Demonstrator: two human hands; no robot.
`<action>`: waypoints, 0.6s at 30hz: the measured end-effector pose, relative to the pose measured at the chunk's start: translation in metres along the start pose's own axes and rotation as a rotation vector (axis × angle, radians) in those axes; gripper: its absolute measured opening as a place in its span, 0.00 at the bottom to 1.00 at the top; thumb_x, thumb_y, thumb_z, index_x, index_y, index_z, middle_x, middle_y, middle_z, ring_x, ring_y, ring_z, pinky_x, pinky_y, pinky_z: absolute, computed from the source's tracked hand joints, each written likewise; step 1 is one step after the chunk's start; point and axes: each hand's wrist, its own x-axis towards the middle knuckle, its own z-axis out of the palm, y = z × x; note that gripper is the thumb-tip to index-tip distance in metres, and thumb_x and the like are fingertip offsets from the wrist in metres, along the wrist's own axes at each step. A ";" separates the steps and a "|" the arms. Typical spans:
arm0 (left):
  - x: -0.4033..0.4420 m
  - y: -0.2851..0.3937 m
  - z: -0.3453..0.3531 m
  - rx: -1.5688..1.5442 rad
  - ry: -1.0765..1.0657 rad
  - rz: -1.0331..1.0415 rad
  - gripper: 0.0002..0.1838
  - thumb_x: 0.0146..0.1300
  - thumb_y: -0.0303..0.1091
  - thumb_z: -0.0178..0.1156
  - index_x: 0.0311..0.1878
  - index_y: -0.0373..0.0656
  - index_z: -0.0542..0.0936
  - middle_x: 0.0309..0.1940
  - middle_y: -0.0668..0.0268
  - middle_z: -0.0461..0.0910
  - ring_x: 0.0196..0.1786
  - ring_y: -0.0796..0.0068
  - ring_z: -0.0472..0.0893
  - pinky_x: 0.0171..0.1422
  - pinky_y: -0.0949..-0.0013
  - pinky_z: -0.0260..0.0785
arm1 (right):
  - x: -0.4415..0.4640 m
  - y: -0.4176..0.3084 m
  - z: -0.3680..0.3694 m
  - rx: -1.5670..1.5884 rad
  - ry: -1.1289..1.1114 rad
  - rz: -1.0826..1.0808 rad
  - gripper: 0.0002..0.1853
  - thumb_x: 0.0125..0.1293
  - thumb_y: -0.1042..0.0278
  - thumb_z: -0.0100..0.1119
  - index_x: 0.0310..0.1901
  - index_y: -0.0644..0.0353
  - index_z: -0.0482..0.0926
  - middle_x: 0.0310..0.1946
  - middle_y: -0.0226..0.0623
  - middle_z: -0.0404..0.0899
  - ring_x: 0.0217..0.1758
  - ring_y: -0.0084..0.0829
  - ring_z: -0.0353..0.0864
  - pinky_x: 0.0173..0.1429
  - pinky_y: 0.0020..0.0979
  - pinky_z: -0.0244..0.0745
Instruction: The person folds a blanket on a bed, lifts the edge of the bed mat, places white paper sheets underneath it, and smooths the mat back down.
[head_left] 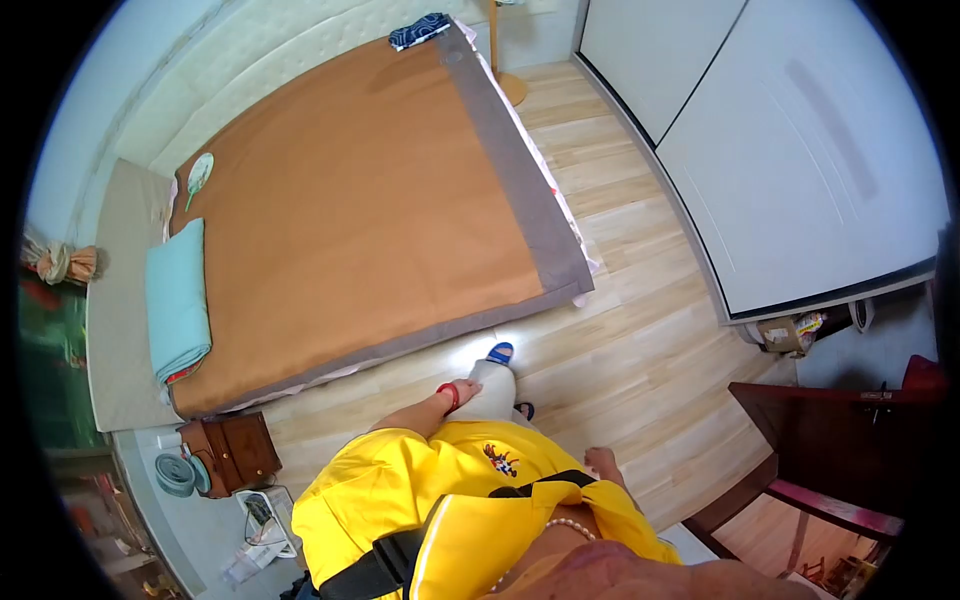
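Note:
My left hand (466, 390), with a red band (449, 396) at the wrist, hangs in front of my light grey trousers (490, 392). Its fingers look loose, and no object shows in them. On the other side of my yellow top (400, 470), my right hand (602, 461) hangs over the wooden floor with its fingers loosely bent and nothing visible in it. A blue slipper (500, 353) shows on one foot; the other foot is mostly hidden. Nearest to my left hand is the bed (370, 200) with its brown mat and grey border, apart from the hand.
On the bed lie a folded turquoise blanket (178, 300), a hand fan (201, 170) and a dark blue patterned cloth (419, 32). A wooden nightstand (240, 448) stands at left. White wardrobe doors (800, 150) line the right, above a dark red door (830, 435). Pale wooden floor (640, 330) runs between.

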 end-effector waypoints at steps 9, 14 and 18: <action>0.063 -0.003 -0.009 0.560 -0.229 -0.195 0.27 0.55 0.53 0.48 0.47 0.39 0.76 0.51 0.53 0.72 0.57 0.58 0.69 0.59 0.61 0.60 | -0.011 -0.078 -0.110 0.495 0.204 0.055 0.09 0.54 0.71 0.50 0.35 0.61 0.78 0.23 0.31 0.77 0.23 0.21 0.75 0.26 0.24 0.66; 0.118 0.064 -0.038 0.653 -0.072 0.005 0.24 0.55 0.50 0.49 0.43 0.38 0.77 0.46 0.51 0.74 0.51 0.57 0.73 0.56 0.61 0.63 | -0.017 -0.039 -0.154 0.420 0.161 0.142 0.09 0.54 0.68 0.50 0.31 0.61 0.78 0.24 0.34 0.77 0.25 0.24 0.76 0.26 0.24 0.68; 0.151 0.161 -0.061 0.415 0.133 0.102 0.21 0.56 0.46 0.50 0.43 0.38 0.78 0.43 0.51 0.76 0.49 0.56 0.75 0.54 0.60 0.64 | -0.006 -0.009 -0.190 -0.033 0.116 -0.020 0.07 0.52 0.68 0.52 0.27 0.61 0.78 0.23 0.34 0.77 0.25 0.27 0.77 0.26 0.26 0.70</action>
